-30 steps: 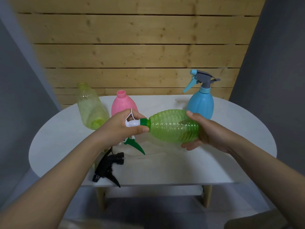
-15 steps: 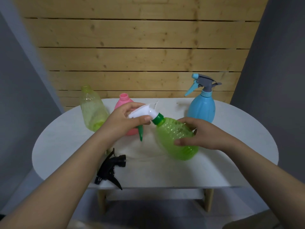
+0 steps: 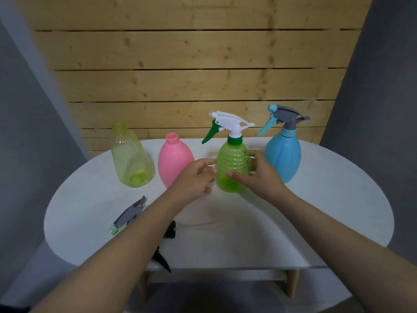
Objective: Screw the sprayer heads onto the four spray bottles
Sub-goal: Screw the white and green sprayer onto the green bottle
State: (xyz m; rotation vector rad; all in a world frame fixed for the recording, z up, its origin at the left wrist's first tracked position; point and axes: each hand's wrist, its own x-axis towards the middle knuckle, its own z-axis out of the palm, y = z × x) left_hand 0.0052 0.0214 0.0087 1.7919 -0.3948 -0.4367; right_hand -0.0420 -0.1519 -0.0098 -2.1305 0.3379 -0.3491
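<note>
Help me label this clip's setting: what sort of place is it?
Probably a staged indoor recording corner, not a lived-in room: a small white oval table against a bare wooden plank wall, grey panels either side, only spray bottles and loose sprayer heads laid out.

The green bottle (image 3: 233, 168) is see-through plastic with ridges, a little shiny. The yellow bottle (image 3: 132, 159) is thin, clear plastic too — it looks cloudy. The pink bottle (image 3: 174, 162) and blue bottle (image 3: 283, 157) are smooth plastic you cannot see through. The table (image 3: 293, 222) looks white and matt — the wall (image 3: 191, 64) behind is bare wood planks with knots.
</note>
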